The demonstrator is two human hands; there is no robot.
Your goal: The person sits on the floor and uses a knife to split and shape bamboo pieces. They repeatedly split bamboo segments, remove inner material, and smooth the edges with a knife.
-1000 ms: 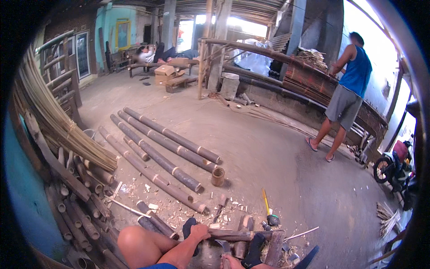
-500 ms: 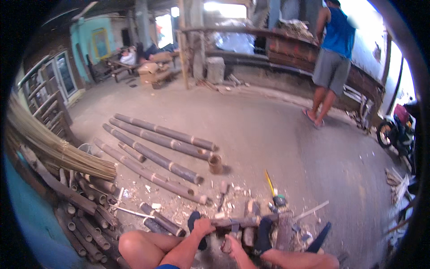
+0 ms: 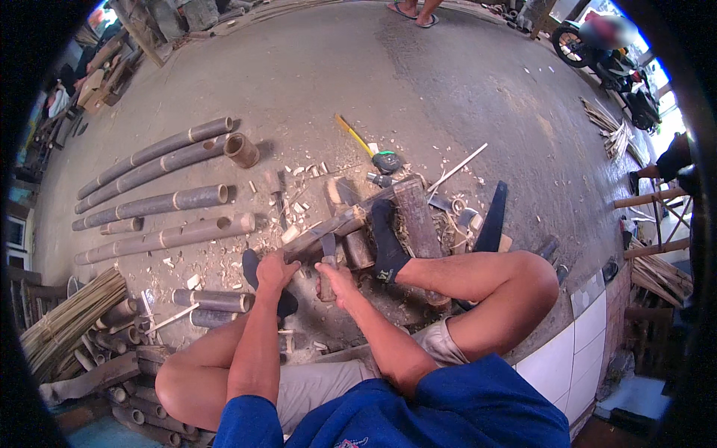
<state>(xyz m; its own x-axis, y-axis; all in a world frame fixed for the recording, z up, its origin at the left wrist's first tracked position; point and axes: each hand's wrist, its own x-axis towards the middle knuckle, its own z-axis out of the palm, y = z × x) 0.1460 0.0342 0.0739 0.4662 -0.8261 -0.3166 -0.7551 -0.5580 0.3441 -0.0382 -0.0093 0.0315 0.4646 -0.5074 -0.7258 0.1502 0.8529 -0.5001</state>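
My left hand [image 3: 275, 272] is closed around the near end of a dark bamboo pole [image 3: 320, 231] that slants up to the right. In my right hand [image 3: 340, 284] is a knife [image 3: 328, 245] with a wooden handle. Its blade points away from me and meets the near side of the pole, just right of my left hand. A black-socked foot [image 3: 386, 239] presses beside the pole's middle. Under and around it lie short wood blocks [image 3: 360, 250] and a thicker log piece [image 3: 418, 213]. Pale chips [image 3: 290, 234] are scattered about.
Several long bamboo poles [image 3: 175, 200] lie at left, by an upright bamboo cup [image 3: 241, 151]. A tape measure [image 3: 387, 162] and a dark saw-like blade [image 3: 492, 216] lie ahead and right. Bundled sticks [image 3: 71, 317] rest at far left. A motorbike [image 3: 597, 52] and a person's feet [image 3: 414, 15] are farther off.
The head view has tilted down, bringing my arms, legs and blue shirt more into sight. My left hand stays on the bamboo pole and my right keeps hold of the knife.
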